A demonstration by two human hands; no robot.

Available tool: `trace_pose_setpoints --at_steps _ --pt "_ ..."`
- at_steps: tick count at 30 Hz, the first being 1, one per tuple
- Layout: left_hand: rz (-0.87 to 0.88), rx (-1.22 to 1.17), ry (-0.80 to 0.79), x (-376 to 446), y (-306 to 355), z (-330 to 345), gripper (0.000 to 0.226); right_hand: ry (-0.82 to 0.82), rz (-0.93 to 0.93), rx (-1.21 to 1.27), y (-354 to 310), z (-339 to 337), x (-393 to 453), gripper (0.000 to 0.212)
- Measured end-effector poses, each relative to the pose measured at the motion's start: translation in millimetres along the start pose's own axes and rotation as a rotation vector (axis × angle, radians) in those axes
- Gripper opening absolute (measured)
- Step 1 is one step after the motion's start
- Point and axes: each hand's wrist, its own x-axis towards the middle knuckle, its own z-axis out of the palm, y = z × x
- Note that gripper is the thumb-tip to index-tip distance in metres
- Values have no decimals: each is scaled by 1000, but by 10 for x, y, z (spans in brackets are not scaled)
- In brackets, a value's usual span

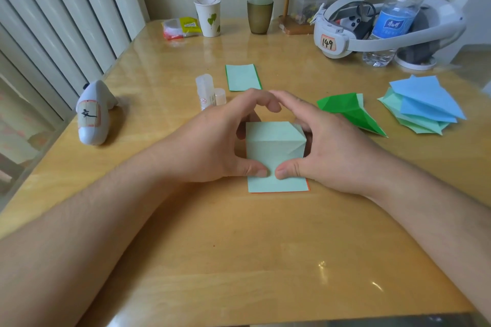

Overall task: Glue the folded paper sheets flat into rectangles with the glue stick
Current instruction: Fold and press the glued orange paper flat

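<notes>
Lying on a glossy, pale wooden worktop (239, 247) set beside white vertical blinds (53, 21), a pale green folded sheet (273, 156) with an orange underside is pressed near the middle by both thumbs, the left hand (212, 141) and right hand (332, 151) being curved round its raised far fold and gripping it. A capless translucent glue stick (205, 91) is stood just beyond, beside a flat finished rectangle (242, 77), while crumpled green paper (350, 111) and a blue-and-mint stack (422, 106) are seen to the right.
</notes>
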Motion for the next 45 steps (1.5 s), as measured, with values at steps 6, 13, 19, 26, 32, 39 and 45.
trace_pose_setpoints --at_steps 6,13,19,26,32,39,45 --pt "-56 25 -24 -19 -59 -57 81 0 39 19 66 -44 -33 111" --pt "-46 19 20 42 -37 40 69 32 17 -3 56 36 30 89" --pt "-83 7 13 14 -66 -15 63 30 27 -23 84 20 20 94" --pt "-88 33 -12 3 -84 -52 58 63 20 -21 113 31 8 93" --pt "-63 34 27 41 -33 28 62 105 -16 -53 49 128 53 78" --pt "-114 24 32 20 -76 -21 62 141 44 -50 134 64 44 77" --pt "-104 46 54 69 -66 34 60 136 63 -72 111 78 88 69"
